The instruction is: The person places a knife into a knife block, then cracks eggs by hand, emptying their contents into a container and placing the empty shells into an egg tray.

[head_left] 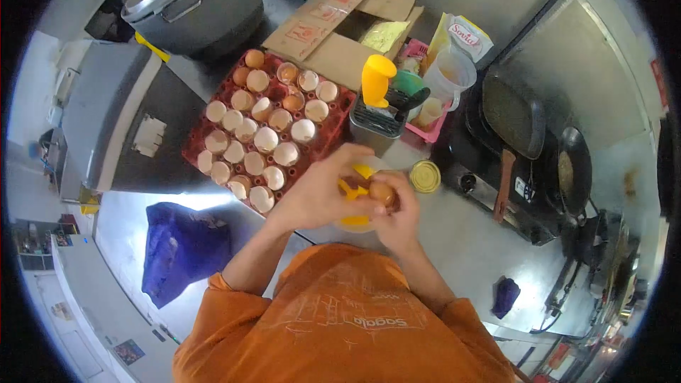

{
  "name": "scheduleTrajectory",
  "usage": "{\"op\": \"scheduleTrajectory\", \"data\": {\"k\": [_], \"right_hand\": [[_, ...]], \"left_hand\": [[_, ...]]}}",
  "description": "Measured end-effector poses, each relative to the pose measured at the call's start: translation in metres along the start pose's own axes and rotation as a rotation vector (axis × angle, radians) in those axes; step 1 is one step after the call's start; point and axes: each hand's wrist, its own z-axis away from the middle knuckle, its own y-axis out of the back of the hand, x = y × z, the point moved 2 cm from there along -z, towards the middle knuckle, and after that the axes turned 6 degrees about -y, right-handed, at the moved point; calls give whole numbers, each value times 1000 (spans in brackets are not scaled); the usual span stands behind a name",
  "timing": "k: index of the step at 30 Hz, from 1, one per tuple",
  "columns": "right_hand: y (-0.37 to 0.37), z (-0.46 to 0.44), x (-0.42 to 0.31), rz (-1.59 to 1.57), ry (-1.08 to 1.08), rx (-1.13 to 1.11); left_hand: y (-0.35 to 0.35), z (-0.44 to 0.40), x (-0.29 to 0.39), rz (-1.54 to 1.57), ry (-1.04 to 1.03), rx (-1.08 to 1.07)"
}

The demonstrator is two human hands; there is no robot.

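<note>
Both my hands are over a bowl [358, 220] with yellow yolks in it, close to my body. My right hand [399, 214] has its fingers closed round a brown egg [382, 193]. My left hand [325, 195] is curved over the bowl's left side, its thumb reaching toward the egg; whether it holds anything is hidden. Left of the bowl lies a red egg tray [195, 143] with several open eggshells [266, 140] and a few brown eggs [254, 59] at its far corner. A small round lid or tin [425, 176] stands right of the bowl.
A large pot [206, 18] and cardboard box [312, 27] stand behind the tray. Beyond the bowl are a utensil holder [374, 125], yellow bottle [377, 79] and clear jug [450, 74]. Pans [512, 117] sit on the stove at right; a blue cloth [183, 248] lies left.
</note>
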Motion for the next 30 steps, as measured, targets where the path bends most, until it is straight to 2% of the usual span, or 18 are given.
{"op": "scheduleTrajectory", "data": {"k": [1, 2, 4, 5, 6, 8, 9, 11, 17, 20, 23, 26, 30], "right_hand": [[6, 7, 7, -100, -150, 70], [14, 13, 10, -81, -173, 62], [35, 18, 21, -243, -609, 108], [46, 20, 28, 18, -503, 39], [52, 21, 25, 33, -526, 66], [54, 19, 4, 352, -109, -89], [54, 23, 5, 364, -119, -75], [45, 35, 11, 563, -4, -297], [38, 41, 2, 563, 103, -176], [30, 38, 15, 681, 56, -230], [29, 42, 15, 574, 66, -164], [27, 40, 20, 697, 117, -171], [31, 43, 16, 630, 119, -143]], "left_hand": [[1, 2, -7, 13, -26, 46], [-1, 4, -15, 40, -13, 44], [-3, 6, -32, -66, -60, 231], [-11, 7, -41, -165, -94, 217], [-19, 9, -54, -146, -89, 185], [-35, 13, -74, -451, -217, 142], [-40, 14, -77, -618, -248, 152], [-44, 12, -75, -622, -266, 160], [-41, 14, -75, -605, -270, 198], [-42, 16, -76, -599, -286, 190], [-41, 15, -79, -593, -306, 193], [-40, 14, -77, -612, -338, 196], [-41, 15, -77, -616, -295, 176]]}}
